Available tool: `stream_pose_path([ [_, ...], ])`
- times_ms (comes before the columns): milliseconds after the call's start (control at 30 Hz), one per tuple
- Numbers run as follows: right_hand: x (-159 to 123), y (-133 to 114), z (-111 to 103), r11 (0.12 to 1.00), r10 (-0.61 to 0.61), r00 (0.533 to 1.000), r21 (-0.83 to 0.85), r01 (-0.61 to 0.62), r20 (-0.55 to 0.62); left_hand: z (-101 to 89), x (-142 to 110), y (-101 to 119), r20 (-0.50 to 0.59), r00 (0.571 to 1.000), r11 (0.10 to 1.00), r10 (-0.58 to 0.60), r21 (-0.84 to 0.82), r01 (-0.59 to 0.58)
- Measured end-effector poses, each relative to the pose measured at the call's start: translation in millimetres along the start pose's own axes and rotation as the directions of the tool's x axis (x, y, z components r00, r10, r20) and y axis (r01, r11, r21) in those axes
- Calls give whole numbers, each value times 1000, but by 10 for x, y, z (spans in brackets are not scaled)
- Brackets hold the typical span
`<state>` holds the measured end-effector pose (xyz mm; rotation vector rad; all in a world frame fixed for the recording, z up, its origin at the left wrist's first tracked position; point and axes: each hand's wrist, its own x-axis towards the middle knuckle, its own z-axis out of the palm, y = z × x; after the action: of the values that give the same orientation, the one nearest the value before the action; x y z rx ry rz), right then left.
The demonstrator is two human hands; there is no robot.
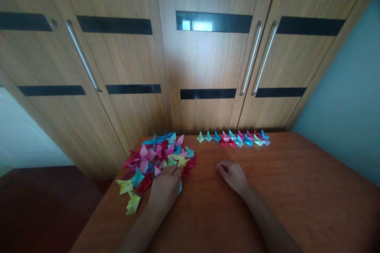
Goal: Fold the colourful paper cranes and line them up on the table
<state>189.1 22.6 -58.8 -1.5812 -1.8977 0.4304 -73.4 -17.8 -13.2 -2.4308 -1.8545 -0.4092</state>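
Observation:
A pile of colourful origami paper pieces (144, 154) with pointed tips, much like cranes, lies on the left of the wooden table. Over the pile's near right side is my left hand (166, 185), its fingers bent down among the papers. Those fingertips are hidden, so what they grip cannot be made out. A light blue paper piece (180, 186) peeks out beside that hand. My right hand (233, 174) rests on the tabletop right of the pile, fingers curled in, with no paper showing in it. Beyond it, similar folded papers (239, 140) stand lined up along the back edge.
The brown wooden table (297, 189) meets a wardrobe (204, 63) with long metal handles behind it. A pale blue wall (344, 99) is on the right. Two yellow paper pieces (133, 202) lie near the table's left edge, above a dark floor (53, 205).

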Motion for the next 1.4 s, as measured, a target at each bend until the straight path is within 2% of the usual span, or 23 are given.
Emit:
stream_pose_path([
  [67,-2,-25,-11,998,-23,1000,66,23,8,0,-17,-11,-99,995,986,7,-166,-24],
  [167,-12,-108,-17,964,-64,998,261,54,29,-5,-27,26,-195,980,891,-28,-449,-64],
  [267,-41,-235,-9,885,-50,996,466,10,72,2,-23,114,-193,978,784,-75,-618,-61],
  [367,-74,-336,25,811,-54,992,584,-23,114,40,-27,196,-155,986,709,-69,-703,-61],
  [600,-86,-348,165,717,-128,975,696,-35,181,185,-58,260,-136,990,647,-28,-758,-86],
  [733,-94,-351,145,699,-161,963,714,-42,215,215,-55,265,-149,989,671,-12,-734,-103],
  [900,-98,-365,117,712,-152,971,701,-21,185,194,-50,277,-162,987,697,19,-705,-130],
  [1033,-86,-380,99,775,-228,960,627,78,162,184,-64,296,-125,991,706,49,-697,-123],
  [1167,-80,-404,50,795,-267,953,592,132,146,179,-75,303,-109,994,691,31,-716,-100],
  [1300,-84,-400,30,782,-271,952,609,130,144,167,-72,300,-64,996,619,-57,-786,-15],
  [1400,-82,-366,44,751,-241,957,656,79,160,163,-62,295,47,990,452,-133,-886,103],
])
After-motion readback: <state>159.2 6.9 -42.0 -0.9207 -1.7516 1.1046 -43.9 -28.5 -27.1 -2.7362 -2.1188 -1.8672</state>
